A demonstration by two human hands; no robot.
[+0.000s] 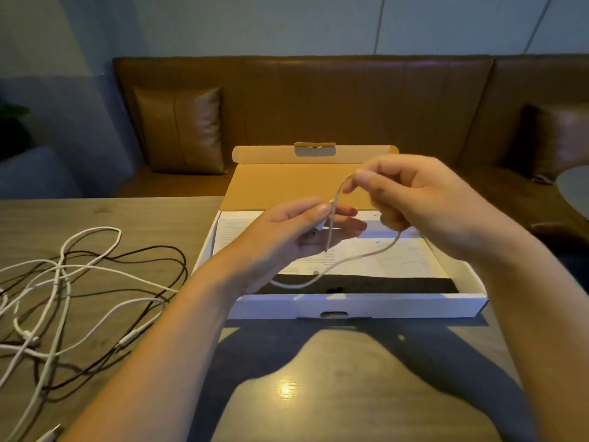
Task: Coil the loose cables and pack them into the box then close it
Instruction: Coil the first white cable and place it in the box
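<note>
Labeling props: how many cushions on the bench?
2: one cushion leans on the bench's backrest at left, another cushion sits at the right edge, partly cropped. More may lie outside the frame.

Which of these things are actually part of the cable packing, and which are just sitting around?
Part of the job:
- white cable pinched by the left hand and right hand
- loose cables tangled on the table
- open box, lid up

Just lying about:
- papers inside the box
- brown bench
- cushions
</note>
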